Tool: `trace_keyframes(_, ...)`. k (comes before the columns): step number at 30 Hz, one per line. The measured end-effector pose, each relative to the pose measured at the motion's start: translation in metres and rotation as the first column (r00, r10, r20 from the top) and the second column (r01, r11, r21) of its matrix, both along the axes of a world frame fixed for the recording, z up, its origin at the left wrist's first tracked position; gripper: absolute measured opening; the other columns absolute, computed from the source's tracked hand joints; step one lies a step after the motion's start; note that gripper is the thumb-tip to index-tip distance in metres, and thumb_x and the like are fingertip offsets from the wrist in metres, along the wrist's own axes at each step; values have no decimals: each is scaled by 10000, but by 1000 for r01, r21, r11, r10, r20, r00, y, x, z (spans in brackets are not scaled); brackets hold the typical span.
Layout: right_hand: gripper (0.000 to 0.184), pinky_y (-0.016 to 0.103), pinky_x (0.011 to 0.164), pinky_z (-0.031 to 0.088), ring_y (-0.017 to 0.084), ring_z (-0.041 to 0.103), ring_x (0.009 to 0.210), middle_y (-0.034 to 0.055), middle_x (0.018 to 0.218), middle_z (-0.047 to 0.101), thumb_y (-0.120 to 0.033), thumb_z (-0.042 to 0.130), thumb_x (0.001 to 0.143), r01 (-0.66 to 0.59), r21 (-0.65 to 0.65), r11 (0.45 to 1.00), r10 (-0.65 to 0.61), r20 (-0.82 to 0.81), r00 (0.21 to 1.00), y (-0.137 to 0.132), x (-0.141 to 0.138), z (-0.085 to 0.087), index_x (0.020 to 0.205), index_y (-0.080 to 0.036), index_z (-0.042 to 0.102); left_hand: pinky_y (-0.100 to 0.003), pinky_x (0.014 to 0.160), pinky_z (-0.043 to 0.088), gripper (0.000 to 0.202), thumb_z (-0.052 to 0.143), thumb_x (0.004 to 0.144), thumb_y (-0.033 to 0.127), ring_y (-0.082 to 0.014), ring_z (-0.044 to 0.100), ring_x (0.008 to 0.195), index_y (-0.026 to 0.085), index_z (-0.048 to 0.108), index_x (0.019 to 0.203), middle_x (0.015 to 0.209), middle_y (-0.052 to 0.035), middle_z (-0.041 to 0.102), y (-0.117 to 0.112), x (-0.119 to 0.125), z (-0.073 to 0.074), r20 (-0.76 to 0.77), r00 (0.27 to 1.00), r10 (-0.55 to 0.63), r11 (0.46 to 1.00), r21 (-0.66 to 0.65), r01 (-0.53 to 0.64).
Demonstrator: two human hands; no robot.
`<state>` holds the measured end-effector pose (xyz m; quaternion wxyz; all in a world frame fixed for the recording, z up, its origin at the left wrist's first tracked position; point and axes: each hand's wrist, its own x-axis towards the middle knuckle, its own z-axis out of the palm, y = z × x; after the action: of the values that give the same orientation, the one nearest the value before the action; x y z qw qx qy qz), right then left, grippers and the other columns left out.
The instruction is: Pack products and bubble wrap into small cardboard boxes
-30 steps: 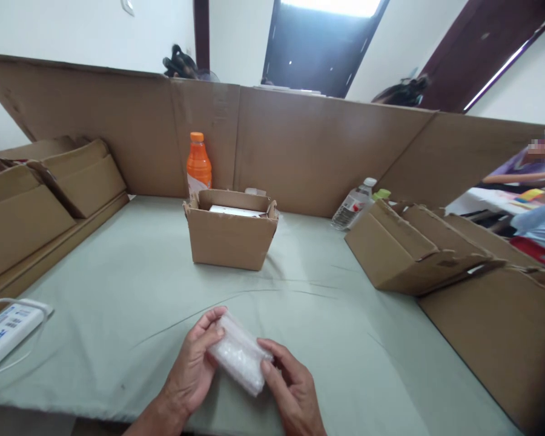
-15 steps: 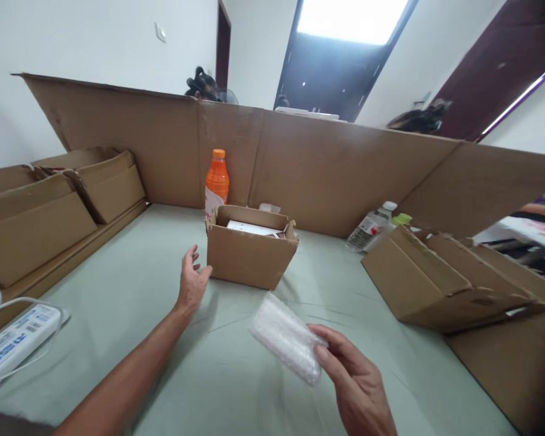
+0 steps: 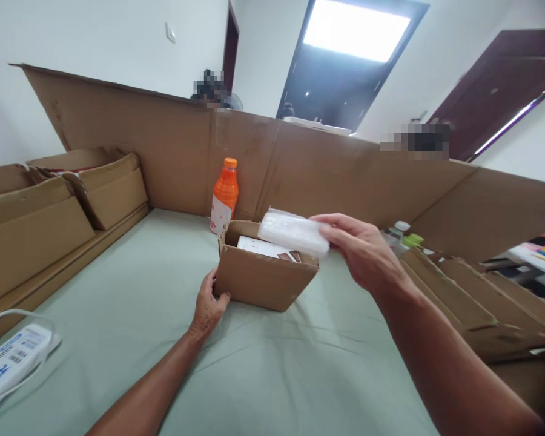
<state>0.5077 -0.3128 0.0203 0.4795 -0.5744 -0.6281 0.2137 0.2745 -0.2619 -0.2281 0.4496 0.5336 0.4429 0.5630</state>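
Observation:
My right hand grips one end of a flat bubble-wrap packet and holds it above the right side of an open cardboard box. What the wrap contains cannot be made out. My left hand holds the box at its lower left corner, thumb on the front face and the other fingers around the side, partly hidden. White flat items stand inside the box. Just behind it, an orange bottle stands upright.
Larger cardboard boxes line the left edge, and more cardboard boxes stand at right beside a clear bottle. A cardboard screen closes the back. A white power strip with a cable lies at front left. People's heads show beyond the screen.
My right hand has carried the bubble-wrap packet up and forward from over the table to above the box. My left hand, open before, has taken hold of the box's left corner.

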Motion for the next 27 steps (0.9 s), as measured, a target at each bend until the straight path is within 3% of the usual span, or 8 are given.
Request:
trace_keyframes(3,265,239,564,470,115,559,598,19,726,668,-357,640,827,-86,-157,984,93,37,995,45,-21,5,965,-163,757,-447,1101,394,637,639,663,178,-296,546,1250,188,558,1295,1310,-135,617,1,1,0,-24,1000,17,999,27,-17)
trace_keyframes(6,225,203,516,407,94,505,545,-14,603,586,-267,602,811,-138,-318,938,179,104,978,80,-47,-4,910,-127,747,-439,1105,391,631,630,667,169,-293,541,1253,184,558,1294,1322,-135,610,2,2,-1,-43,999,23,999,49,-21)
trace_keyframes(10,238,194,510,396,92,514,531,3,607,603,-146,536,795,-73,-432,899,214,287,934,114,-75,-13,899,-99,745,-443,1079,421,628,623,685,180,-300,556,1232,179,542,1308,1304,-138,607,3,2,-3,-54,998,22,999,46,-19)
trace_keyframes(12,256,200,525,404,96,543,531,26,654,653,-125,524,788,22,-447,895,207,457,865,126,-83,-11,894,-107,756,-452,1079,420,632,624,688,181,-308,554,1231,172,537,1313,1299,-145,602,4,3,-5,-57,998,27,999,45,-24)
trace_keyframes(15,237,211,538,401,107,574,512,28,611,664,-129,547,775,161,-446,881,238,710,663,139,-87,-3,841,-137,775,-462,1104,398,635,620,684,165,-313,533,1263,165,536,1314,1316,-155,592,4,4,-7,-59,998,30,998,56,-26)
trace_keyframes(17,235,216,547,403,123,603,534,27,591,669,-143,556,786,218,-424,879,247,796,553,142,-88,2,842,-159,784,-461,1109,397,635,617,678,147,-308,531,1269,177,542,1308,1316,-147,597,5,5,-7,-59,998,29,998,63,-25)
trace_keyframes(22,246,264,679,464,226,704,857,89,882,770,-167,575,818,239,-306,922,172,874,455,138,-98,5,935,-192,790,-456,1109,404,635,618,675,130,-304,540,1266,189,558,1304,1313,-136,606,4,6,-8,-57,998,33,997,70,-29)
trace_keyframes(27,262,355,839,504,315,686,1062,190,1080,752,-228,606,864,193,-267,944,178,906,385,136,-134,-15,1052,-142,767,-455,1117,391,626,627,671,137,-306,540,1262,198,574,1291,1297,-127,616,4,5,-7,-56,998,42,997,73,-38)
